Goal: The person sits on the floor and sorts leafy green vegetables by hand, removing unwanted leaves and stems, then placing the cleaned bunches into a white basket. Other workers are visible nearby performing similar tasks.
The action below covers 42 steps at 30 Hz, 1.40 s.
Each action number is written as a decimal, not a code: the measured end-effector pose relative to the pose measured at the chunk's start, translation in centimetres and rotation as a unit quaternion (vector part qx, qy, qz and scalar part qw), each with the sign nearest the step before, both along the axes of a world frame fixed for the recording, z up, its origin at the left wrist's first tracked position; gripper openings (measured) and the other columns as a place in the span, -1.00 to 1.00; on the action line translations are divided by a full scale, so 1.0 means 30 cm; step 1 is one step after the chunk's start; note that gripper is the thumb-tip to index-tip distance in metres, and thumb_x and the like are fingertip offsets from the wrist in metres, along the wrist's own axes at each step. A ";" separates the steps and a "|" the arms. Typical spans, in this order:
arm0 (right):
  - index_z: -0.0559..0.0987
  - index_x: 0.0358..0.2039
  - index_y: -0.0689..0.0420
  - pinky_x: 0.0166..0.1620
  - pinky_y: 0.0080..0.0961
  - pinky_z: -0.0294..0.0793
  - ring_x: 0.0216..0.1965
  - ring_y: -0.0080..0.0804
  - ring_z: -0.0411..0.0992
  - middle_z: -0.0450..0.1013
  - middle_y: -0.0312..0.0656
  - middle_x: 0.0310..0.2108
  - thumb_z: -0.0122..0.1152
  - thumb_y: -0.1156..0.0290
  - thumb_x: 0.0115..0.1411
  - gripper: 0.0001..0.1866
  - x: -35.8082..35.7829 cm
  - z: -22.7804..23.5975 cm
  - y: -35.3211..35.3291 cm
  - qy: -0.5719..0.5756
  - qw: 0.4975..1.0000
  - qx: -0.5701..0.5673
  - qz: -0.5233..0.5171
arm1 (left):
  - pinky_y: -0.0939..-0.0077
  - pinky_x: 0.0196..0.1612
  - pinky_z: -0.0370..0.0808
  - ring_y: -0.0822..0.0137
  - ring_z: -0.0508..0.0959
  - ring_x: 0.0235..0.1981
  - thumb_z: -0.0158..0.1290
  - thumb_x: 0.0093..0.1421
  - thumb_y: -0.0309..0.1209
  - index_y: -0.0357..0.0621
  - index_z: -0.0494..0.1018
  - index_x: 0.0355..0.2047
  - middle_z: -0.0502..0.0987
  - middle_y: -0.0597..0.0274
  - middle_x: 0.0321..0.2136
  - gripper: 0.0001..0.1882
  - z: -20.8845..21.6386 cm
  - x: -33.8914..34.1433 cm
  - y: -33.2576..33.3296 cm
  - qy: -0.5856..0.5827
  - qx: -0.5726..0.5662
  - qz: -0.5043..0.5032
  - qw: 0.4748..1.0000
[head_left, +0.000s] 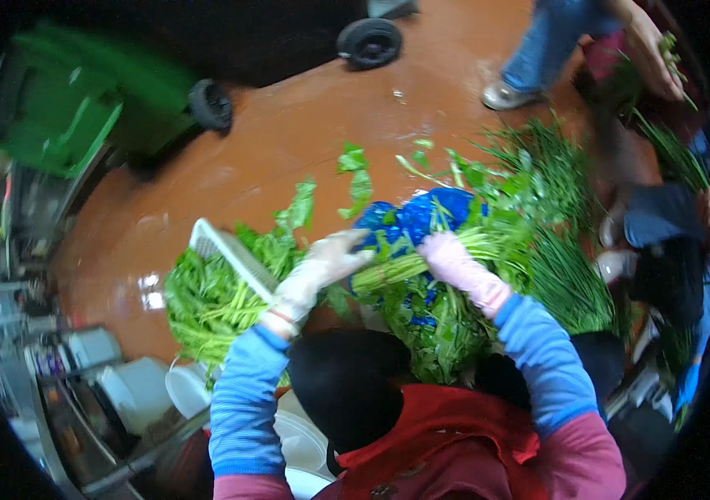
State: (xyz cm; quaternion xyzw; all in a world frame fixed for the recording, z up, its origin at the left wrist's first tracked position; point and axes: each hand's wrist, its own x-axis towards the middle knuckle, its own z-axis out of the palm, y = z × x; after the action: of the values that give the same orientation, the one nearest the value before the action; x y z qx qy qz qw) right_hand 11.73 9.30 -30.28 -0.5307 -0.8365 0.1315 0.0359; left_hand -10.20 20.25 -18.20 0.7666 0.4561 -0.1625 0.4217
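My right hand, in a pinkish glove, is closed round a bunch of leafy greens with long pale stems. A narrow reddish band seems to circle the stems near their cut end. Close beside that end is my left hand in a whitish glove, thumb and fingers apart; whether it touches the stems is hard to tell. A blue plastic bag lies beyond both hands, with loose leaves about it. More wet greens are heaped below the bunch, near my knees.
At left, a white plastic basket stands among piled greens. Thin green stalks lie in heaps at right. Stray leaves dot the wet brown floor. A wheeled green bin stands far left; other people work at right, one hand holding greens.
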 end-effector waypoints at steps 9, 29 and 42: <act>0.45 -0.18 0.09 -0.18 -0.33 0.33 -0.26 -0.20 0.36 0.38 -0.16 -0.36 0.32 0.42 -0.25 -0.49 0.125 0.558 0.041 0.016 0.996 0.086 -0.029 | 0.30 -0.03 0.32 0.16 0.43 -0.06 -0.09 -0.03 0.26 -0.11 0.42 -0.07 0.45 0.04 -0.10 -0.25 0.321 0.192 -0.022 -0.087 -0.092 -0.055 0.990; 0.40 -0.06 0.23 -0.15 -0.67 0.32 -0.23 -0.66 0.33 0.42 -0.32 -0.23 0.19 0.20 0.11 -0.54 0.019 0.832 -0.096 0.675 0.684 -0.135 -0.243 | 0.36 -0.10 0.40 0.19 0.49 -0.14 0.09 0.04 -0.12 -0.21 0.18 0.09 0.47 -0.02 -0.16 -0.32 0.471 0.304 -0.493 -0.298 0.159 0.263 0.904; 0.37 0.01 0.23 -0.11 -0.62 0.34 -0.18 -0.59 0.34 0.41 -0.28 -0.17 0.14 0.23 0.14 -0.52 0.009 0.807 -0.300 0.672 0.682 -0.157 -0.241 | 0.15 0.00 0.40 0.14 0.45 -0.09 0.01 0.17 -0.18 -0.27 0.27 -0.03 0.43 -0.03 -0.13 -0.52 0.307 0.296 -0.308 -0.597 -0.402 0.330 0.610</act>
State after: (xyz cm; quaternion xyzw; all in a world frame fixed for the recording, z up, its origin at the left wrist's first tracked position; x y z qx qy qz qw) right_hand 11.99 0.32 -6.06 -0.4812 -0.3980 0.5693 0.5348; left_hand -1.32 11.01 -8.99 0.2450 0.2137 0.3144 0.8919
